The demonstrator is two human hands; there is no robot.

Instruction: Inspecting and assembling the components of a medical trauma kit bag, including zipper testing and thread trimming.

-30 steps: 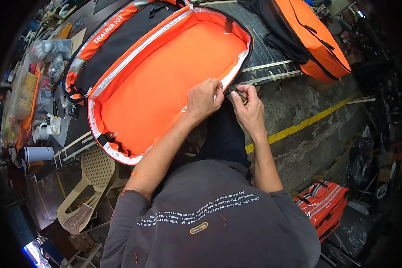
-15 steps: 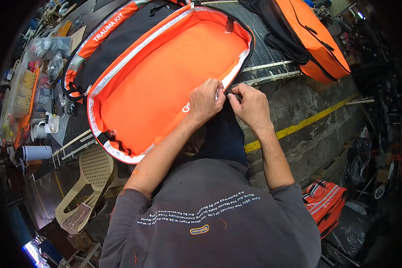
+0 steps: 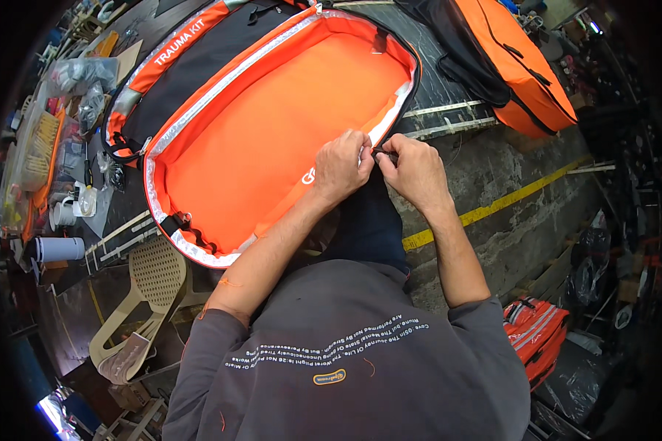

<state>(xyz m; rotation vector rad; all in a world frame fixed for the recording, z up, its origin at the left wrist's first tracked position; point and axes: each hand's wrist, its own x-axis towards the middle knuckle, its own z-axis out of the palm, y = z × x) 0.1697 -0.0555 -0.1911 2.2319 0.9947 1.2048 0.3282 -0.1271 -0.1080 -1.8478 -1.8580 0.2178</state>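
Note:
A large orange bag (image 3: 287, 125) lies unzipped, its bare orange inside facing up, with a silver reflective band and a black zipper edge around the rim. Its black lid (image 3: 176, 103), trimmed in orange and silver, is folded back to the far left. My left hand (image 3: 342, 165) is closed on the near right rim, fingers pinched on the white strip. Close beside it, my right hand (image 3: 413, 170) pinches a small black piece (image 3: 380, 152) at the same edge, perhaps zipper or strap; the fingers partly hide it.
Another orange and black bag (image 3: 518, 66) stands at the far right on the dark table (image 3: 449, 110). Clear bins of small parts (image 3: 44, 151) and a white mug (image 3: 62, 214) crowd the left. A beige plastic chair (image 3: 154, 275) stands below; a red bag (image 3: 533, 338) lies lower right.
Both hands stay at the same spot on the rim. The right hand has shifted very slightly, and the black piece in its fingers shows a little more.

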